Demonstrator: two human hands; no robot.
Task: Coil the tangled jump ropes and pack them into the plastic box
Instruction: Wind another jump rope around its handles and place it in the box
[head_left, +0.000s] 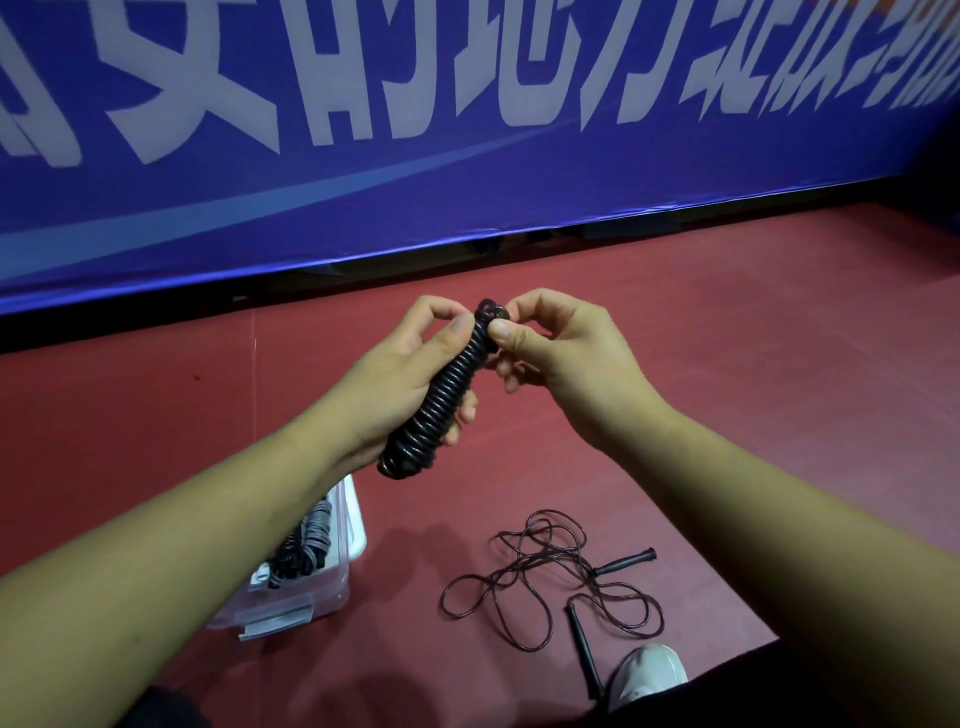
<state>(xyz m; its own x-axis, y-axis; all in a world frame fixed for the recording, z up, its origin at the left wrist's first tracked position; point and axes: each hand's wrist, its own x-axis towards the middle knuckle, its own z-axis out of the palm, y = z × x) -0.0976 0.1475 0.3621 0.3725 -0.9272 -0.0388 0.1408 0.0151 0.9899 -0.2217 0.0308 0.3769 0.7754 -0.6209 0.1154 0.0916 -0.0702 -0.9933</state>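
A black jump rope wound tightly into a coiled bundle (441, 397) is held upright above the floor. My left hand (400, 374) grips its body, thumb along the upper part. My right hand (550, 348) pinches the rope's end at the top of the bundle. A clear plastic box (332, 587) stands on the floor under my left forearm, with a grey and a black coiled rope inside, partly hidden by the arm. A loose tangled dark rope (550, 577) with two black handles lies on the floor to the box's right.
The floor is a red mat (727, 322). A blue banner with white characters (363, 182) runs along the back as a low wall. A white shoe (649, 675) shows at the bottom, right beside one handle of the loose rope.
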